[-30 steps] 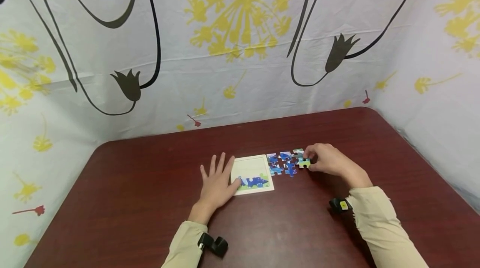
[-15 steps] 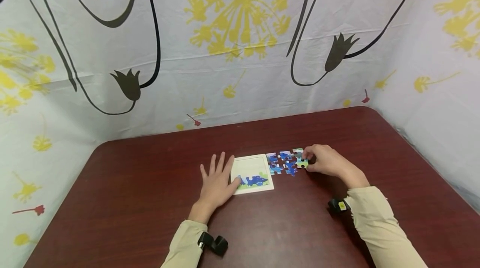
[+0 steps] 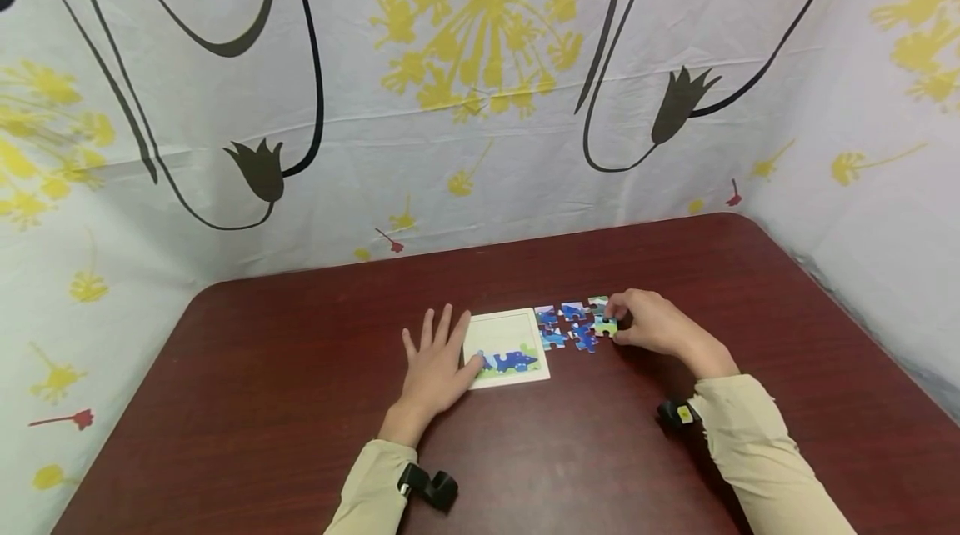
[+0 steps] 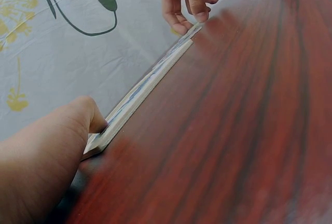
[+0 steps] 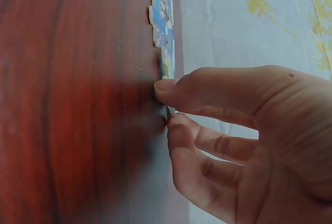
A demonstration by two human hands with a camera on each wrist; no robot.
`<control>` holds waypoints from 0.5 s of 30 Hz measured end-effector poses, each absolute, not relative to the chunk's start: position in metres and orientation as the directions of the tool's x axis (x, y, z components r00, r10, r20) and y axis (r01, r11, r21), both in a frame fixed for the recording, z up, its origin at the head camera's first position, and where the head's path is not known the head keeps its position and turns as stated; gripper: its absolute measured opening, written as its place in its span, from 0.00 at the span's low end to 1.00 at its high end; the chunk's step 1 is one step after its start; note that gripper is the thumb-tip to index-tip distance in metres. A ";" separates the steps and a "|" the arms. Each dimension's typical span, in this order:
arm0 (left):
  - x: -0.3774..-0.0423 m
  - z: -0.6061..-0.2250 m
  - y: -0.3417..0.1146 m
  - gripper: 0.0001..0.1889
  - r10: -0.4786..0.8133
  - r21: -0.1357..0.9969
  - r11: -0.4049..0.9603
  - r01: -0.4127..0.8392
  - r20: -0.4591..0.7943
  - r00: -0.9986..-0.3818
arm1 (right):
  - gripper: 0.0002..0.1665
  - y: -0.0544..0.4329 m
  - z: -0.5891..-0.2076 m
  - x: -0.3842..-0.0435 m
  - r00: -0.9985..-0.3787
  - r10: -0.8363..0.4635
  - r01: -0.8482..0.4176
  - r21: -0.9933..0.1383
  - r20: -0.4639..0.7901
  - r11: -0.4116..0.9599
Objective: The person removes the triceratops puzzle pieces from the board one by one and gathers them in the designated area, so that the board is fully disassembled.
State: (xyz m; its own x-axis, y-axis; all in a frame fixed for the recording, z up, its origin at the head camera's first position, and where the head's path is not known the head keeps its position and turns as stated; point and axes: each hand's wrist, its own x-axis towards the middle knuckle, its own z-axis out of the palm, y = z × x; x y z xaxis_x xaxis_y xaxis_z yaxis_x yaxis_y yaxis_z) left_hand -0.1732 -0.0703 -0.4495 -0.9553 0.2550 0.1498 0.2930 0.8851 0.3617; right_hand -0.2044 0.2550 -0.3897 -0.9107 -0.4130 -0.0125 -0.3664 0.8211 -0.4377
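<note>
Puzzle piece (image 3: 605, 327), partly green, is pinched between thumb and fingers of a person's right hand (image 3: 660, 327) at the right end of a loose cluster. Five other pieces (image 3: 583, 337) lie beside it, between that hand and a pale tray (image 3: 491, 331). Joined pieces (image 3: 512, 362) in blue and green cover much of the tray's near part. Fingers spread, the left hand (image 3: 435, 372) rests at the tray's left edge, thumb on its near left corner. Cream sleeves (image 3: 765, 435) stretch over a dark red table (image 3: 562, 452); patterned cloth (image 3: 517, 177) hangs behind.
</note>
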 end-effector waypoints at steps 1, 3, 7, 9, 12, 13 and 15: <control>-0.173 -0.450 -0.070 0.37 0.256 0.361 0.885 0.293 0.149 -0.955 | 0.13 0.255 -0.390 -0.204 -0.910 -0.415 -0.371 -0.433 -0.008 0.822; -0.174 -0.449 -0.069 0.37 0.257 0.361 0.885 0.294 0.148 -0.955 | 0.13 0.255 -0.390 -0.204 -0.909 -0.418 -0.377 -0.428 0.000 0.821; -0.175 -0.449 -0.068 0.37 0.256 0.358 0.887 0.292 0.145 -0.956 | 0.12 0.254 -0.391 -0.204 -0.908 -0.419 -0.384 -0.427 0.013 0.819; -0.175 -0.449 -0.068 0.37 0.253 0.354 0.890 0.288 0.144 -0.957 | 0.12 0.254 -0.392 -0.204 -0.908 -0.418 -0.383 -0.433 0.014 0.816; -0.174 -0.449 -0.069 0.37 0.248 0.354 0.891 0.283 0.142 -0.958 | 0.12 0.253 -0.392 -0.204 -0.908 -0.418 -0.378 -0.441 0.006 0.814; -0.174 -0.449 -0.069 0.37 0.247 0.354 0.892 0.281 0.138 -0.959 | 0.12 0.252 -0.392 -0.204 -0.909 -0.417 -0.376 -0.442 0.004 0.814; -0.173 -0.448 -0.070 0.37 0.245 0.353 0.893 0.278 0.136 -0.960 | 0.12 0.251 -0.392 -0.204 -0.909 -0.418 -0.375 -0.442 0.001 0.815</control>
State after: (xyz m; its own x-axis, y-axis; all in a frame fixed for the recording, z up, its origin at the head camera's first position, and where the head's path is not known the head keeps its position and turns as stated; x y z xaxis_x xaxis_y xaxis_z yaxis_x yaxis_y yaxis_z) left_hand -0.1733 -0.0703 -0.4481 -0.9598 0.2454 0.1360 0.2784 0.8931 0.3533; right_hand -0.2044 0.2510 -0.3922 -0.9086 -0.4176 0.0011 -0.3749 0.8146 -0.4425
